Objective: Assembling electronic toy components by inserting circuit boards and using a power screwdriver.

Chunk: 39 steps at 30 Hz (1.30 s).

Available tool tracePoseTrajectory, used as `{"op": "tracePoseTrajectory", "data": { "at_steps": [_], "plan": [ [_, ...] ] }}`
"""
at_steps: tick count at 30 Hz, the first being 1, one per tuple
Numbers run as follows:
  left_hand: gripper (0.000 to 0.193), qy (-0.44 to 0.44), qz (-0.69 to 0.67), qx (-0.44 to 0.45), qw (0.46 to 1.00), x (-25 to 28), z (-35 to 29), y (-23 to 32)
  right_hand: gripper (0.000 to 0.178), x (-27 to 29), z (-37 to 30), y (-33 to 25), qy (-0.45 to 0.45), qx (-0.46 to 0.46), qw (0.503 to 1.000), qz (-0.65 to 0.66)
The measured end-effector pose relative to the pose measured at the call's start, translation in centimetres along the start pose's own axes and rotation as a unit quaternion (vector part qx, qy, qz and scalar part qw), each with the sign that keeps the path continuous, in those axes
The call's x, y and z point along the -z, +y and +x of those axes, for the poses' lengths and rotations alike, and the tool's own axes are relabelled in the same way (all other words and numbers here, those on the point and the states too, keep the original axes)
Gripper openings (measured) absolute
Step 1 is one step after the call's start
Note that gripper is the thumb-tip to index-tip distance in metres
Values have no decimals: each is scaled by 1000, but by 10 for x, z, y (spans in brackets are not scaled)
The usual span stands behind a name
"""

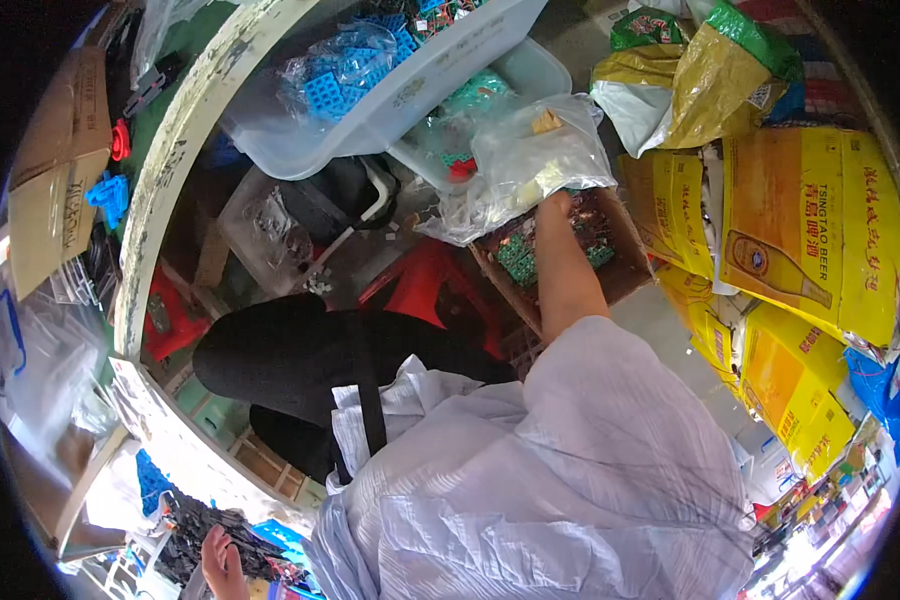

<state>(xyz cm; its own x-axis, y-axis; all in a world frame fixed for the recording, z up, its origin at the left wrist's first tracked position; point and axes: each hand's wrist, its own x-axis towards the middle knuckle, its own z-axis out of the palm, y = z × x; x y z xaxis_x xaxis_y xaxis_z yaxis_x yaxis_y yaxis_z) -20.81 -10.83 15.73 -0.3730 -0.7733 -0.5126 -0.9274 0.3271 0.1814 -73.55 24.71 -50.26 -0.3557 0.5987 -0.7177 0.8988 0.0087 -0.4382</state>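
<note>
My right arm stretches forward over an open cardboard box. Closed at the near edge of a clear plastic bag, my right hand is partly hidden by foreshortening. Pale yellowish pieces show through the bag, which lies across the box's far side. Inside the box are green circuit-board pieces and small reddish parts. At the lower left, my left hand rests by a heap of thin black parts, its fingers apart and nothing visible in them.
A translucent tub with blue plastic pieces stands ahead, beside the worn curved table edge. Yellow cartons are stacked at right, below a gold-and-green sack. A red stool stands near my dark-clothed leg.
</note>
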Motion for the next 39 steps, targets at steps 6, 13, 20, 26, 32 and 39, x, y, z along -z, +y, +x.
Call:
{"op": "tracePoseTrajectory", "data": {
  "at_steps": [6, 13, 20, 26, 32, 39],
  "plan": [
    [36, -4, -22, 6, 1000, -12, -3, -9, 55, 16, 18, 6, -92, 91, 987, 96],
    [33, -16, -48, 22, 998, -28, 4, -16, 39, 21, 24, 36, -273, 0, 938, 212],
    [35, -27, -74, 34, 996, -40, -5, -31, 22, 17, 53, 62, -319, -86, 935, 127],
    [34, -19, -94, 47, 994, -56, -15, -64, 30, 30, 31, 30, -328, -33, 931, 155],
    [34, -42, -99, 78, 991, -62, -20, -61, 34, 68, 3, 39, -452, -114, 880, 90],
    [34, -42, -115, 42, 992, -54, -1, -66, 70, 3, -26, 65, -175, 19, 983, -52]
  ]
}}
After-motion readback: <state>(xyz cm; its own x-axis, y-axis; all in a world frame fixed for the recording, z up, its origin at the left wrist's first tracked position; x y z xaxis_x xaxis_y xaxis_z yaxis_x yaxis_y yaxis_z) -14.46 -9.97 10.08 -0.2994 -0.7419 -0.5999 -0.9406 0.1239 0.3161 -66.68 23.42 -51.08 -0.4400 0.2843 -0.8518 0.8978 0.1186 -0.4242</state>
